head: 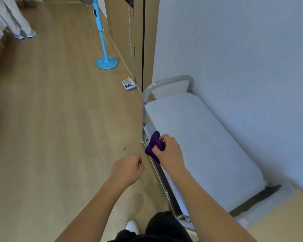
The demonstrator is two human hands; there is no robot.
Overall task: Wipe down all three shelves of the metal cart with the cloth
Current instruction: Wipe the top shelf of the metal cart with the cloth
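Note:
The metal cart (191,130) stands against the pale wall on the right, seen from above, with a curved handle (170,81) at its far end. Its flat top shelf is bare; a strip of a lower shelf (150,130) shows at the left edge. My right hand (170,151) grips a bunched purple cloth (154,145) at the cart's near left edge, just over the rim. My left hand (128,169) hangs over the floor to the left of the cart with its fingers curled and nothing in it.
Wooden floor spreads to the left. A blue fan stand (106,62) and a white telephone (128,83) sit on the floor beyond the cart, by a wooden panel. Another person's legs (23,30) stand at the far left. My own shoe (132,227) shows below.

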